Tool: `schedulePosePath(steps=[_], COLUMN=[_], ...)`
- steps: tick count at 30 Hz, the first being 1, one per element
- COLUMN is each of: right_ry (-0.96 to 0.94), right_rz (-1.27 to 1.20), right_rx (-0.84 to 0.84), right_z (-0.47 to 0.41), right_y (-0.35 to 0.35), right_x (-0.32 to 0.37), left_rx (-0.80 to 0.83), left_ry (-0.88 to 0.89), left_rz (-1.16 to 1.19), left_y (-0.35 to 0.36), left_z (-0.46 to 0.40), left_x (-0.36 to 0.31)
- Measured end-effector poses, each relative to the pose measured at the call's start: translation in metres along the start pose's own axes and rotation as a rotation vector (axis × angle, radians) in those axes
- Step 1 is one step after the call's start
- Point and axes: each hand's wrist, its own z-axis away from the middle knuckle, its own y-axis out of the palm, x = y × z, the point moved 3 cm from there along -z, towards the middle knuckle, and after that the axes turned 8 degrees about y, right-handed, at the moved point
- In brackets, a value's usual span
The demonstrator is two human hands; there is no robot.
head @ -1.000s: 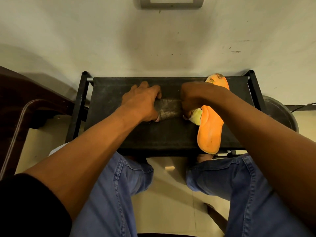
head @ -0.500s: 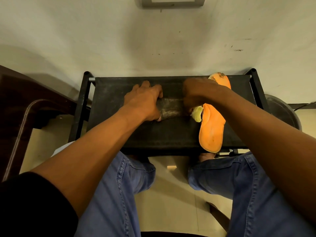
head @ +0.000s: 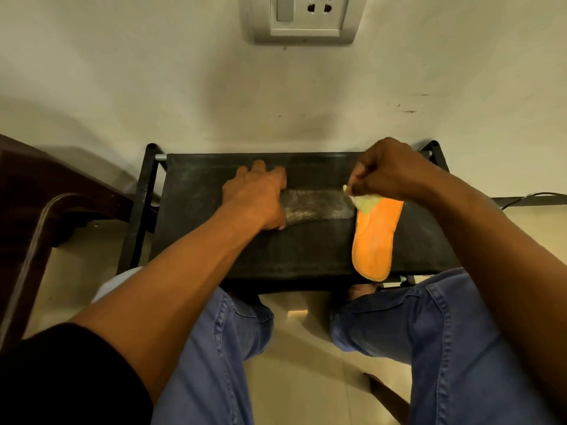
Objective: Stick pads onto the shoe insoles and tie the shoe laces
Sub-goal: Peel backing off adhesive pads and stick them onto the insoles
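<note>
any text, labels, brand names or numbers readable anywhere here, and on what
None can be read.
orange insole: no print or size mark shows.
grey pad: speckled surface only, no lettering.
wall socket plate: holes and a switch, no visible marking.
jeans: no tag or label in view.

Insole [head: 374,234] orange, pale yellow strip [head: 366,202] at its top. Pad [head: 316,207] speckled grey. Stool [head: 214,256] black. Jeans [head: 429,348] blue. Wall [head: 153,72] off-white, socket [head: 302,18] grey-white.
</note>
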Motion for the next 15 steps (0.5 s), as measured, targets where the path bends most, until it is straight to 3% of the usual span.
schedulePosePath(steps=[3, 15], right_ry=[0.003, -0.053], right_rz=[-0.176, -0.02], right_rx=[-0.081, -0.201], right_z=[0.03, -0.009], right_y=[-0.003, 0.035], right_x=[-0.016, -0.015], left_rx=[0.0, 0.006], left_ry=[-0.001, -0.016], left_rz=[-0.009, 0.004], left_y=[-0.002, -0.002], left_z=[0.002, 0.0], left_x=[-0.001, -0.002])
